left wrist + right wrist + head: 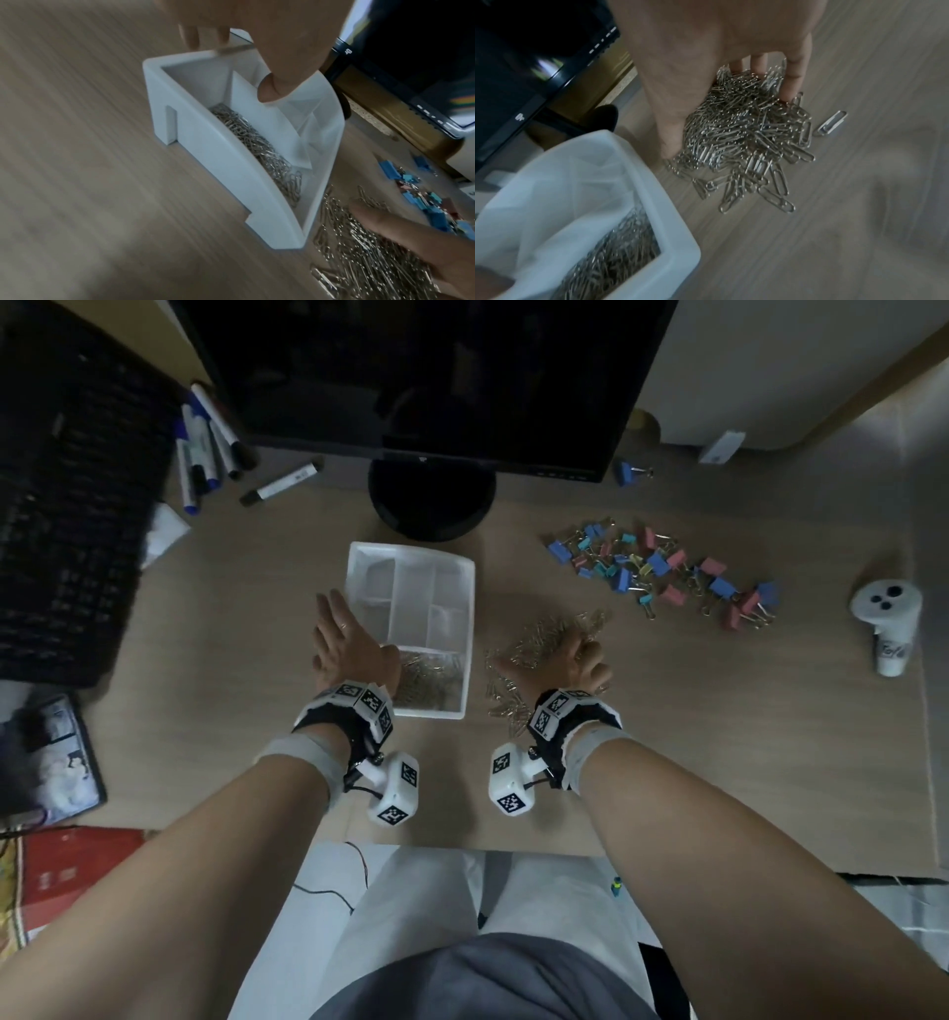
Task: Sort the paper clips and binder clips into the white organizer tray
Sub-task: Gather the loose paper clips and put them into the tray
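The white organizer tray (359, 588) stands mid-desk, and its near compartment is full of silver paper clips (434, 683). My left hand (346, 634) lies along the tray's left wall with its fingers (205, 34) straight on the outside. Its thumb (272, 89) reaches over the rim. Right of the tray is a loose pile of paper clips (544, 634). My right hand (580, 657) is on that pile, and its curled fingers (795, 81) and thumb (670, 132) grip a bunch of clips (744, 132). Coloured binder clips (662, 572) lie scattered at the far right.
A black monitor stand (431, 505) rises just behind the tray. A keyboard (67, 516) and several markers (205, 449) are at the left. A white controller (886, 618) stands at the right, and one blue binder clip (629, 472) lies by the monitor. The desk's front edge runs under my wrists.
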`<act>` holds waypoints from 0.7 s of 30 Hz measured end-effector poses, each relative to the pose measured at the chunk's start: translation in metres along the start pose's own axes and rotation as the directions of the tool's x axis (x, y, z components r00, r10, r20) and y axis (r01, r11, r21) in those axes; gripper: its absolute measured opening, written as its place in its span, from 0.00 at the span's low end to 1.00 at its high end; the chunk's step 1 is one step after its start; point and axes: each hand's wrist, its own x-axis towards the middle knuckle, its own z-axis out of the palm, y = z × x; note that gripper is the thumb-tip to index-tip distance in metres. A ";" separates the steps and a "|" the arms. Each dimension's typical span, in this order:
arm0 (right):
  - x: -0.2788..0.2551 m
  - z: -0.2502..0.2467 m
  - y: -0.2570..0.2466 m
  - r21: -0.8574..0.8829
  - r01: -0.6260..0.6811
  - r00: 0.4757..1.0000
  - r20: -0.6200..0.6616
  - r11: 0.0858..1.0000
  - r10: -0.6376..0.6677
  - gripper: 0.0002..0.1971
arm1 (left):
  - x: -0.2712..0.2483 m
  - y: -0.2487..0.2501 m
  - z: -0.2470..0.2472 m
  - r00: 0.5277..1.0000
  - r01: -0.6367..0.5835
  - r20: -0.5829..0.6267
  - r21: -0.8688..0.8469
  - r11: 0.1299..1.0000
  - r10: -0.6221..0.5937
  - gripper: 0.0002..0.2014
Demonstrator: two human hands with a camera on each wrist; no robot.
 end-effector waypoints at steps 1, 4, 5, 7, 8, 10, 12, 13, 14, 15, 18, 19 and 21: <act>-0.002 0.002 -0.001 -0.022 0.017 1.000 0.017 1.000 -0.016 0.64 | 0.001 -0.001 -0.001 0.999 0.016 0.043 -0.064 0.998 -0.013 0.45; -0.007 0.009 -0.001 -0.087 0.074 0.997 0.024 0.993 -0.072 0.64 | 0.003 -0.001 0.000 0.996 0.043 0.081 -0.148 0.988 -0.031 0.42; -0.007 0.011 0.000 -0.108 0.086 0.996 0.022 0.990 -0.084 0.64 | 0.003 0.000 0.002 0.997 0.046 0.076 -0.163 0.985 -0.034 0.41; -0.007 0.012 0.002 -0.112 0.099 0.995 0.010 0.989 -0.098 0.62 | 0.001 0.003 0.004 0.996 0.048 0.081 -0.184 0.982 -0.034 0.41; -0.006 0.012 0.003 -0.094 0.106 0.994 -0.010 0.990 -0.107 0.59 | 0.000 0.005 0.005 0.996 0.047 0.084 -0.191 0.980 -0.031 0.41; -0.003 0.012 0.006 -0.055 0.134 0.989 -0.062 0.990 -0.137 0.53 | 0.000 0.007 0.007 0.996 0.047 0.089 -0.199 0.979 -0.029 0.42; 0.001 0.011 0.009 -0.012 0.155 0.985 -0.080 0.988 -0.155 0.46 | -0.001 0.008 0.010 0.994 0.053 0.101 -0.195 0.979 -0.034 0.43; 0.003 0.011 0.011 0.020 0.159 0.984 -0.080 0.987 -0.157 0.42 | -0.002 0.009 0.011 0.994 0.056 0.107 -0.188 0.981 -0.036 0.44; 0.005 0.011 0.012 0.051 0.165 0.983 -0.085 0.985 -0.160 0.39 | -0.002 0.009 0.012 0.993 0.057 0.112 -0.176 0.983 -0.038 0.44; 0.007 0.011 0.014 0.076 0.170 0.982 -0.090 0.982 -0.163 0.35 | -0.002 0.009 0.013 0.993 0.056 0.114 -0.162 0.985 -0.037 0.45; 0.012 0.012 0.020 0.127 0.165 0.985 -0.066 0.978 -0.158 0.28 | -0.002 0.009 0.013 0.991 0.066 0.122 -0.134 0.989 -0.050 0.48; 0.013 0.012 0.021 0.145 0.171 0.985 -0.061 0.975 -0.163 0.26 | -0.002 0.009 0.014 0.991 0.071 0.123 -0.132 0.989 -0.055 0.48; 0.013 0.011 0.023 0.164 0.189 0.981 -0.072 0.968 -0.180 0.23 | -0.002 0.009 0.014 0.991 0.071 0.120 -0.127 0.989 -0.056 0.49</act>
